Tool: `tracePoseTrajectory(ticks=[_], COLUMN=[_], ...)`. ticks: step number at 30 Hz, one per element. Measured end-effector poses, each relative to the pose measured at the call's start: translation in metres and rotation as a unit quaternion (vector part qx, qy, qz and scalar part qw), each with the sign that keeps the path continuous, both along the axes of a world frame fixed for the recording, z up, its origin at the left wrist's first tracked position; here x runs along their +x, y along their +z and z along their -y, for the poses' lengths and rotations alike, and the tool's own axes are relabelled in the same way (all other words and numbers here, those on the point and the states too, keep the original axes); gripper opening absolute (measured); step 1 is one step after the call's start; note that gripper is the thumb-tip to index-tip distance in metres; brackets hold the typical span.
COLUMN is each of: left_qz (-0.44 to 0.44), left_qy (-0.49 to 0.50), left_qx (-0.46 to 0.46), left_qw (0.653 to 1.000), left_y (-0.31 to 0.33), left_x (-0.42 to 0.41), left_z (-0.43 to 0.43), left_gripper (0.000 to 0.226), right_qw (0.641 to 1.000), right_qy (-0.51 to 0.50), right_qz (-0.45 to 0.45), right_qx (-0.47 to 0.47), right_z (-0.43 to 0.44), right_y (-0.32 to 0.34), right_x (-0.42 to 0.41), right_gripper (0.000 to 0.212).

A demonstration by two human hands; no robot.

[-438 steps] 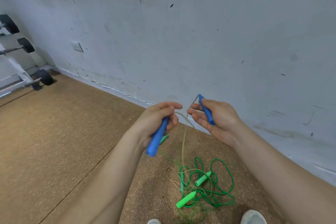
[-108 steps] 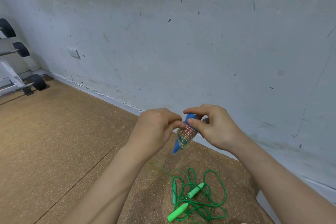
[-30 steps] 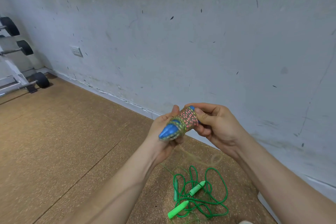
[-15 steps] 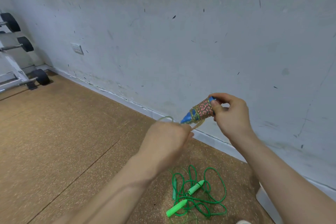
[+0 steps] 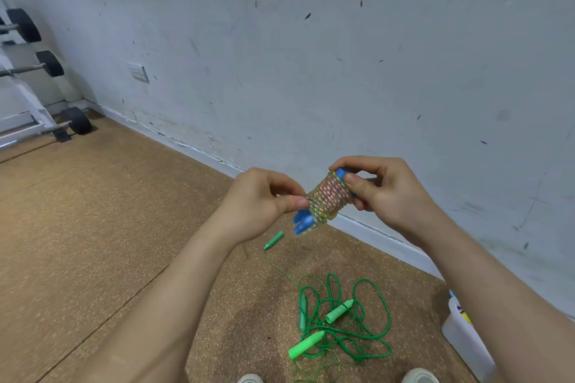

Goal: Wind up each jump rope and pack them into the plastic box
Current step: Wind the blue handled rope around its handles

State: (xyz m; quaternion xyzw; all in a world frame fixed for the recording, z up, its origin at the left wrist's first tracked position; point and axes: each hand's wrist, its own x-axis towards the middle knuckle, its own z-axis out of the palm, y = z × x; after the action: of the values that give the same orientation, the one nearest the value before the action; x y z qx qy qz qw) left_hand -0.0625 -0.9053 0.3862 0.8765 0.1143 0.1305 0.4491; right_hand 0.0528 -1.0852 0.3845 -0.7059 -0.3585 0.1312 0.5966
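Mid-frame, the right hand (image 5: 389,193) pinches the top of the wound rope (image 5: 329,196) to steady it. The left hand (image 5: 261,205) pinches its free end against the coil, probably to tuck it in. Green ropes (image 5: 342,320) lie loose at lower centre, near the box (image 5: 463,339) at lower right.

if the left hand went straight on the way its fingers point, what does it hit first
Most likely the wound blue-handled jump rope. The left hand points rightward at its coils and pinches the loose cord right beside them. The right hand lies just beyond, gripping the far end, though depth is hard to judge.
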Motion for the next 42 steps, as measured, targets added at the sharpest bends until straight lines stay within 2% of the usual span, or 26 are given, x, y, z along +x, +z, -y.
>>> tracePoseTrajectory(ticks=[3, 6, 8, 10, 11, 12, 14, 16, 19, 20, 21, 22, 23, 25, 27, 29, 33, 35, 37, 39, 42], left_qz=[-0.048, -0.046, -0.036, -0.024, -0.019, -0.015, -0.013, -0.016, -0.001, 0.001, 0.003, 0.005, 0.001, -0.026, 0.001, 0.049, 0.105, 0.123, 0.103, 0.057, 0.010], left_qy=[-0.075, -0.036, 0.006, 0.027, 0.031, 0.029, 0.012, -0.007, -0.021, -0.010, 0.011, 0.031, 0.034, 0.007, -0.020, -0.051, -0.105, -0.097, -0.065, -0.029, -0.020], left_qx=[-0.143, -0.178, -0.172, -0.162, -0.167, -0.183, -0.229, -0.287, -0.338, -0.298, -0.201, -0.055, 0.111, 0.387, 0.503, 0.536, 0.455, 0.422, 0.322, 0.193, 0.058], left_qw=[0.986, 0.982, 0.984, 0.986, 0.985, 0.983, 0.973, 0.958, 0.941, 0.955, 0.980, 0.998, 0.993, 0.922, 0.864, 0.841, 0.878, 0.893, 0.939, 0.979, 0.998], left_y=[-0.003, -0.004, -0.005, -0.004, -0.003, -0.002, -0.001, 0.000, -0.007, -0.011, -0.015, -0.016, -0.016, -0.013, -0.009, -0.008, -0.005, -0.007, -0.006, -0.007, -0.009], left_x=[-0.001, 0.000, 0.002, 0.003, 0.003, 0.003, 0.004, 0.005, 0.007, 0.007, 0.007, 0.006, 0.005, 0.002, 0.001, 0.001, 0.007, 0.007, 0.007, 0.007, 0.009], left_z=[-0.002, -0.002, -0.006, -0.009, -0.009, -0.007, 0.000, 0.006, 0.006, 0.006, 0.007, 0.009, 0.012, 0.022, 0.032, 0.035, 0.018, 0.013, 0.013, 0.011, 0.003], left_gripper=[0.021, 0.015, 0.011, 0.009, 0.009, 0.009, 0.014, 0.023, 0.026, 0.023, 0.018, 0.016, 0.017, 0.020, 0.018, 0.016, 0.018, 0.024, 0.022, 0.016, 0.010], right_qw=[0.998, 0.997, 0.979, 0.899, 0.860, 0.836, 0.835, 0.867, 0.916, 0.925, 0.929, 0.928, 0.922, 0.899, 0.873, 0.855, 0.835, 0.824, 0.830, 0.853, 0.868], right_qy=[0.040, 0.067, 0.064, 0.029, 0.003, -0.018, -0.045, -0.071, -0.094, -0.107, -0.122, -0.135, -0.142, -0.144, -0.132, -0.104, -0.003, 0.047, 0.078, 0.082, 0.056], right_qz=[-0.039, -0.020, 0.143, 0.343, 0.417, 0.469, 0.507, 0.473, 0.372, 0.345, 0.325, 0.311, 0.305, 0.323, 0.351, 0.365, 0.362, 0.370, 0.364, 0.350, 0.362], right_qx=[0.007, -0.024, -0.128, -0.270, -0.294, -0.285, -0.207, -0.140, -0.116, -0.116, -0.129, -0.155, -0.192, -0.257, -0.311, -0.353, -0.415, -0.426, -0.415, -0.377, -0.336], right_z=[0.001, 0.003, 0.007, 0.007, 0.003, -0.003, -0.013, -0.015, -0.012, -0.010, -0.009, -0.009, -0.009, -0.010, -0.012, -0.014, -0.010, -0.008, -0.006, -0.005, -0.006], right_y=[0.000, 0.000, -0.002, -0.008, -0.010, -0.013, -0.020, -0.020, -0.016, -0.015, -0.014, -0.014, -0.013, -0.013, -0.016, -0.016, -0.012, -0.014, -0.015, -0.016, -0.018], right_x=[0.000, -0.001, -0.003, -0.013, -0.021, -0.027, -0.031, -0.028, -0.023, -0.020, -0.017, -0.013, -0.012, -0.011, -0.013, -0.016, -0.020, -0.023, -0.023, -0.022, -0.022], right_gripper=[0.024, 0.030, 0.052, 0.088, 0.097, 0.096, 0.073, 0.046, 0.033, 0.031, 0.031, 0.031, 0.029, 0.026, 0.027, 0.027, 0.029, 0.029, 0.028, 0.028, 0.036])
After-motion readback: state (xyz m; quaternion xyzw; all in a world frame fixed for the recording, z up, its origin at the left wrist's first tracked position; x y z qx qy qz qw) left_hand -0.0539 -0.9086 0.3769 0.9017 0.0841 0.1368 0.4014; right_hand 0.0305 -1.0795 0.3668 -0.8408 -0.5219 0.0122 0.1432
